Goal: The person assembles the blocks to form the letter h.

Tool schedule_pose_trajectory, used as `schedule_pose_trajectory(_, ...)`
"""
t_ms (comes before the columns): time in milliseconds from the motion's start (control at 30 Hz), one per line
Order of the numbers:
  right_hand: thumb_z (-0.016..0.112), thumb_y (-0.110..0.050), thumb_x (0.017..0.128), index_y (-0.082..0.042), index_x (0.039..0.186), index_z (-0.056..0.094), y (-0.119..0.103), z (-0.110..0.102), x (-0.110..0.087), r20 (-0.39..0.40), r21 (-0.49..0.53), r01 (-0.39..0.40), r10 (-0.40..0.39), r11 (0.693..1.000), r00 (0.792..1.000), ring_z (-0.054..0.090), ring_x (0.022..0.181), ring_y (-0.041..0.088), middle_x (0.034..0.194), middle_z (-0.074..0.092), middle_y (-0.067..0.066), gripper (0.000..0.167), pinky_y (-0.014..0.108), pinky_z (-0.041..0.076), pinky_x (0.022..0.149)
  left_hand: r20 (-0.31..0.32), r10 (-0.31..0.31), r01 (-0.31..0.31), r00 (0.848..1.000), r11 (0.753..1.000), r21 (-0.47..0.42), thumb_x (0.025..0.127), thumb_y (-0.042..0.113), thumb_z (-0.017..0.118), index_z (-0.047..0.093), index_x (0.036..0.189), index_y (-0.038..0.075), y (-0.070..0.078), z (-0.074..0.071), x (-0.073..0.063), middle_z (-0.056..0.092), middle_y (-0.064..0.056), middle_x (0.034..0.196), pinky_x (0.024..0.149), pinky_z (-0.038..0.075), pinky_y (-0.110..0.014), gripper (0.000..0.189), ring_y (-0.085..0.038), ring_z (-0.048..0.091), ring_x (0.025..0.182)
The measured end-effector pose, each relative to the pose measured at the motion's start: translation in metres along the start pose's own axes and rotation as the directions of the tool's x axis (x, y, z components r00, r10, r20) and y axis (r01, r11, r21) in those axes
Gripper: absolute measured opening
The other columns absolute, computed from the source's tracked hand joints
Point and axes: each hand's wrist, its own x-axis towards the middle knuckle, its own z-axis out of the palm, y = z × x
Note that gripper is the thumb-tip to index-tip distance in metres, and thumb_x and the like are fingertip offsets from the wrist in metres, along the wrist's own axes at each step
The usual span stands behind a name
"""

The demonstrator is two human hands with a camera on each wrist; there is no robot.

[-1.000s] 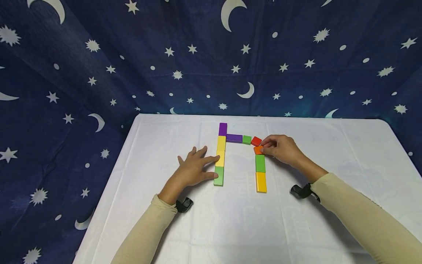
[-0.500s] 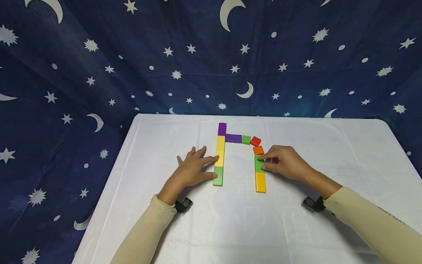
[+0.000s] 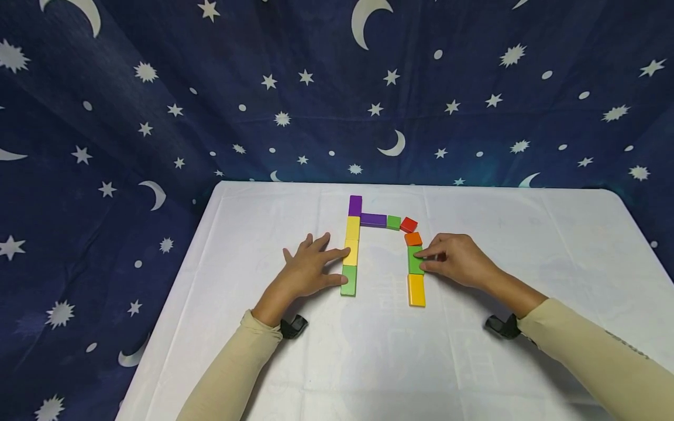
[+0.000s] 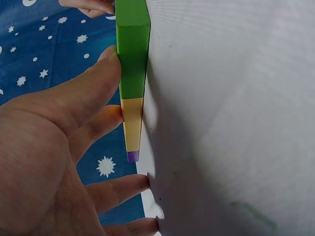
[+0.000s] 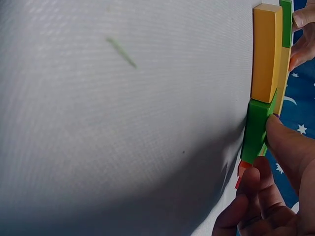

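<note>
Flat coloured blocks form an angular outline on the white table. My left hand [image 3: 308,270] spreads its fingers beside the left column. Its index fingertip rests on a yellow block [image 3: 351,257], its thumb on the light green block [image 3: 348,289] at the near end. My right hand [image 3: 457,260] has thumb and index fingertips on top of the green block [image 3: 412,267] in the right column, other fingers bent beneath. That block sits between an orange block [image 3: 413,239] and a yellow-orange block [image 3: 416,291]. In the right wrist view, the thumb touches the green block's [image 5: 256,125] upper edge.
Purple blocks, one upright [image 3: 355,206] and one sideways [image 3: 373,220], stand at the far left corner. A small green block [image 3: 393,223] and a tilted red block [image 3: 408,225] continue the top row. A starry blue curtain [image 3: 326,99] hangs behind the table [image 3: 526,245].
My right hand has left the orange block and come nearer to the green block below it. That green block has shifted very slightly right. My left hand stays put.
</note>
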Motion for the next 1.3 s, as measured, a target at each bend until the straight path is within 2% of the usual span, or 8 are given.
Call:
schedule_pose_trajectory(933, 0.087, -0.019, 0.081, -0.018, 0.109, 0.082, -0.002, -0.001, 0.001, 0.005, 0.021, -0.019, 0.019, 1.000, 1.000, 0.051, 0.071, 0.011, 0.085, 0.068, -0.006, 0.028, 0.023, 0.043, 0.061, -0.007, 0.001, -0.001, 1.000, 1.000, -0.007, 0.084, 0.057, 0.078, 0.056, 0.145, 0.043, -0.001, 0.001, 0.001, 0.032, -0.011, 0.167, 0.105, 0.009, -0.089, 0.066, -0.051, 0.018, 0.154)
schedule_pose_trajectory(1100, 0.088, -0.022, 0.081, -0.020, 0.106, 0.083, -0.008, 0.001, -0.006, 0.011, 0.061, 0.003, -0.004, 0.998, 1.000, 0.051, 0.070, 0.009, 0.085, 0.066, -0.009, 0.026, 0.022, 0.043, 0.061, -0.005, -0.007, 0.007, 1.000, 1.000, -0.011, 0.083, 0.056, 0.078, 0.057, 0.144, 0.043, 0.000, 0.001, 0.001, 0.033, -0.011, 0.167, 0.104, 0.009, -0.089, 0.066, -0.051, 0.019, 0.154)
schedule_pose_trajectory(1300, 0.090, -0.029, 0.078, -0.025, 0.109, 0.082, -0.018, 0.005, -0.018, 0.099, 0.090, 0.075, -0.084, 0.993, 0.992, 0.049, 0.066, 0.004, 0.079, 0.060, -0.016, 0.032, 0.020, 0.040, 0.057, -0.003, -0.009, 0.008, 1.000, 1.000, -0.005, 0.083, 0.057, 0.078, 0.056, 0.145, 0.043, 0.000, 0.000, 0.000, 0.032, -0.011, 0.167, 0.105, 0.009, -0.089, 0.066, -0.050, 0.019, 0.155)
